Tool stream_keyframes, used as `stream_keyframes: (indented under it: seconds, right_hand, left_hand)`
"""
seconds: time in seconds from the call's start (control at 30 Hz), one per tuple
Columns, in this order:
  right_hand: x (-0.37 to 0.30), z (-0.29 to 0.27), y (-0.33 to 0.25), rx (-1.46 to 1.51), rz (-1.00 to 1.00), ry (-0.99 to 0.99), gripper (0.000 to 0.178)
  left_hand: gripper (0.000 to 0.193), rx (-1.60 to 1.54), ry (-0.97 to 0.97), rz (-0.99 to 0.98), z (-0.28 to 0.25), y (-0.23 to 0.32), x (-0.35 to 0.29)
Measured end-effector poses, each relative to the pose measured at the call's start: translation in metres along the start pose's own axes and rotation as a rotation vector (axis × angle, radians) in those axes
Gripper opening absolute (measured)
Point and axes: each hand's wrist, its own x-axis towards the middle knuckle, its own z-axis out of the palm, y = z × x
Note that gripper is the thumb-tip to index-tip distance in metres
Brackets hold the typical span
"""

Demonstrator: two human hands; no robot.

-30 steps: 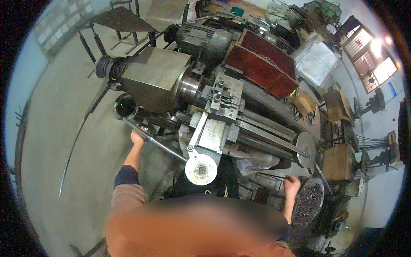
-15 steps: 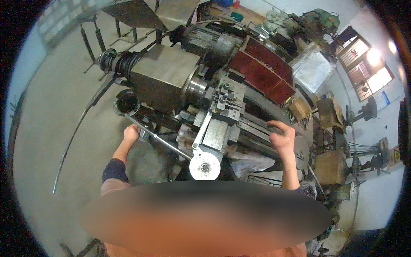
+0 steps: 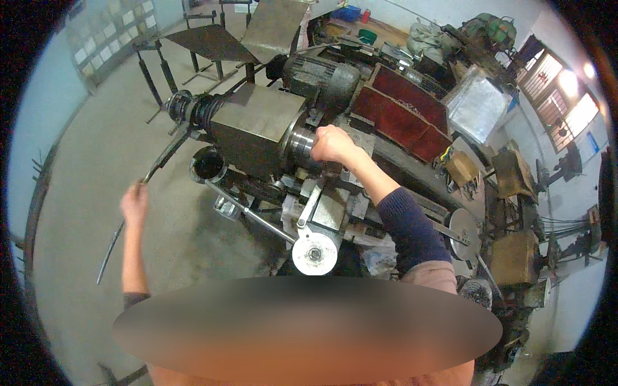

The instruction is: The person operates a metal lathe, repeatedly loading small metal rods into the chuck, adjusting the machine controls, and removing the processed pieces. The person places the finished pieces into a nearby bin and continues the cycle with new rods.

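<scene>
A small metal lathe stands before me, with a grey headstock cover [image 3: 257, 116] and a shiny round chuck [image 3: 300, 143]. Reaching out to the left, my left hand [image 3: 134, 204] is closed round a long metal lever [image 3: 168, 154] that slants down from the spindle's outer end. My right hand [image 3: 333, 144] is at the chuck's front face, fingers curled in; whatever lies inside them is hidden. Below that hand sits the tool slide [image 3: 331, 209], partly covered by my wrist. A white round dial [image 3: 315, 253] with a crank arm is nearest to me.
Behind the lathe are a dark motor [image 3: 322, 78] and a red open box [image 3: 402, 112] with metal bits in it. A slanted steel rod [image 3: 251, 215] crosses in front of the bed. Toward the right stand a handwheel [image 3: 465, 235] and more machines [image 3: 515, 251].
My left hand has moved left from near the slanted rod onto the long lever. My right hand has come from above the bed at the right to the chuck. The view has shifted slightly.
</scene>
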Motion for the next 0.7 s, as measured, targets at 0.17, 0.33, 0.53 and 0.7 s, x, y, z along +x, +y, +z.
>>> stream_keyframes:
  seconds: [0.17, 0.33, 0.53, 0.7]
  right_hand:
    - [-0.003, -0.004, 0.003, 0.006, -0.025, 0.0, 0.027]
    - [-0.005, -0.006, 0.004, 0.014, -0.008, -0.054, 0.03]
    - [-0.002, -0.003, 0.006, 0.025, -0.047, 0.006, 0.028]
    - [0.002, 0.001, 0.002, 0.005, 0.017, -0.012, 0.028]
  left_hand:
    - [0.043, 0.333, -0.169, -0.366, -0.042, -0.011, -0.024]
    - [0.053, 0.334, -0.127, -0.461, -0.021, 0.033, -0.082]
    - [0.052, 0.237, -0.113, -0.494, -0.041, 0.094, -0.086]
    - [0.045, 0.359, -0.12, -0.395, -0.03, 0.106, -0.104]
